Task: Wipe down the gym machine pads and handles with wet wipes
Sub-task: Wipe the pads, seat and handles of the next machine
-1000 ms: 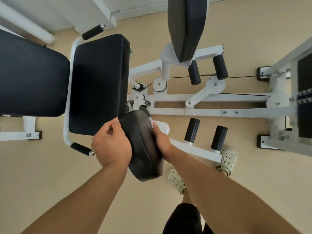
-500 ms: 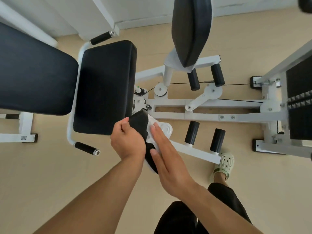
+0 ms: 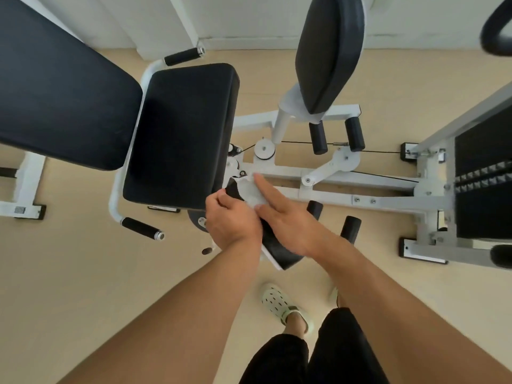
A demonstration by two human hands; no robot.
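A black thigh pad [image 3: 279, 250] of the white gym machine stands edge-on in front of me. My left hand [image 3: 231, 220] grips its left side with curled fingers. My right hand [image 3: 288, 217] lies flat on the pad's right face with straight fingers, pressing a white wet wipe [image 3: 250, 191] against the upper part. The pad's middle is hidden by both hands. Beside it to the left is the black seat pad [image 3: 182, 134] and the black backrest [image 3: 58, 92]. A second thigh pad [image 3: 329, 48] stands farther away.
Black foam handles [image 3: 142, 228] [image 3: 184, 56] flank the seat. Foot rollers [image 3: 350, 227] [image 3: 318, 137] stick out from the white frame [image 3: 388, 200]. The weight stack [image 3: 484, 173] is at the right. My foot in a pale clog [image 3: 279, 302] stands on the beige floor.
My right hand has slid with the wipe up along the pad's right face toward its top end. My left hand keeps its grip on the pad's left side.
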